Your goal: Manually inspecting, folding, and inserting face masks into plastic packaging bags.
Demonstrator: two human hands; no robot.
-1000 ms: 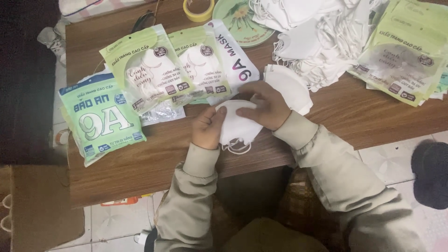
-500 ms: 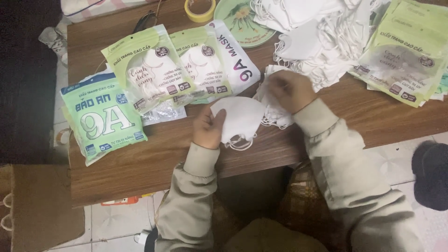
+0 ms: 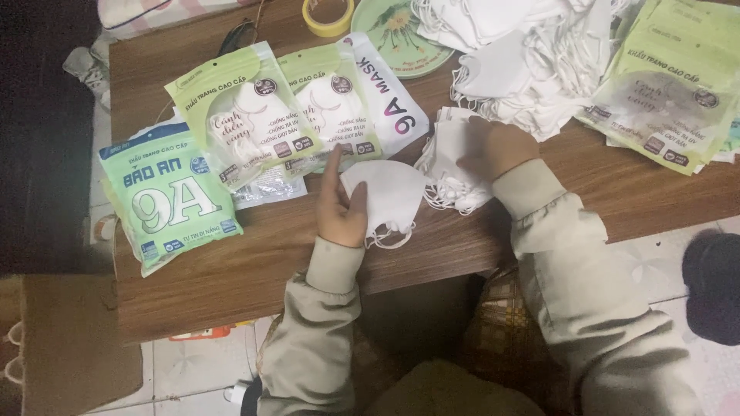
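Observation:
My left hand (image 3: 339, 206) holds a folded white face mask (image 3: 389, 196) at the near edge of the wooden table (image 3: 254, 270), thumb and fingers pinching its left side. My right hand (image 3: 493, 146) rests on a small stack of white masks (image 3: 451, 158) just to the right, fingers curled over the top one. Both sleeves are beige. Green mask packets (image 3: 247, 115) lie to the left of my hands.
A big heap of loose white masks (image 3: 524, 54) fills the table's far right, beside a stack of green packets (image 3: 671, 92). A green packet (image 3: 166, 196) lies at the left. A green plate (image 3: 401, 35) and a yellow tape roll (image 3: 327, 14) sit at the back.
My right hand left the mask in front of me and moved right onto the small stack. My left hand kept hold of the folded mask.

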